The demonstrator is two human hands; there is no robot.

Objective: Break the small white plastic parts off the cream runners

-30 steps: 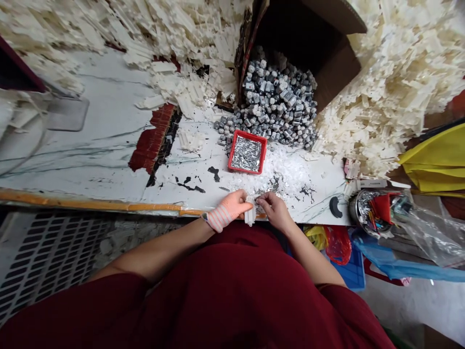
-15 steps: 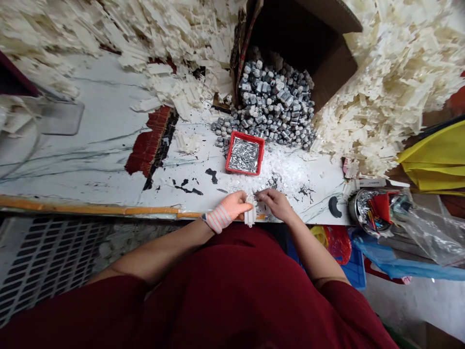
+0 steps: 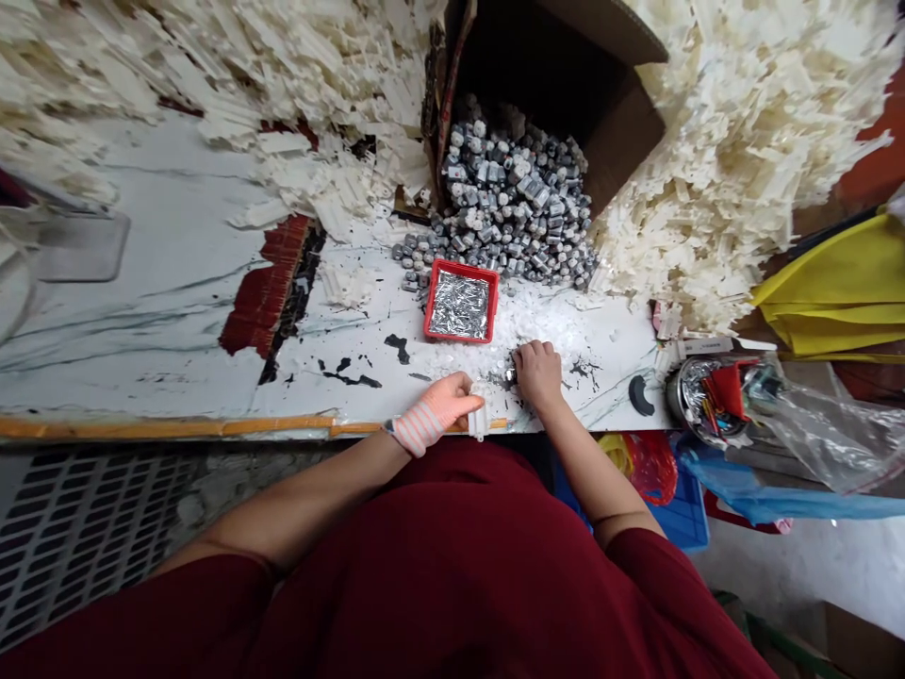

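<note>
My left hand (image 3: 439, 411), in an orange-and-white striped glove, is closed on a white plastic housing (image 3: 479, 421) at the table's front edge. My bare right hand (image 3: 538, 372) reaches down to the tabletop, its fingertips at the edge of a spread of small clear plastic pieces (image 3: 541, 319); what lies under the fingers is hidden. Just beyond the hands stands a red tray (image 3: 426, 325) filled with thin metal pins (image 3: 459, 305). Behind it, many small grey-and-white motors (image 3: 519, 193) spill from a cardboard box (image 3: 626, 146) lying on its side.
Heaps of white plastic parts cover the back left (image 3: 339, 57) and right (image 3: 721, 160). At the right stands a metal bowl (image 3: 679, 401) of oddments, with a clear plastic bag (image 3: 834, 424) beside it. A red torn patch (image 3: 261, 292) marks the tabletop at left.
My right hand has moved away from the white housing, forward and to the right, down onto the table by the clear pieces. My left hand keeps its hold. The view has shifted slightly.
</note>
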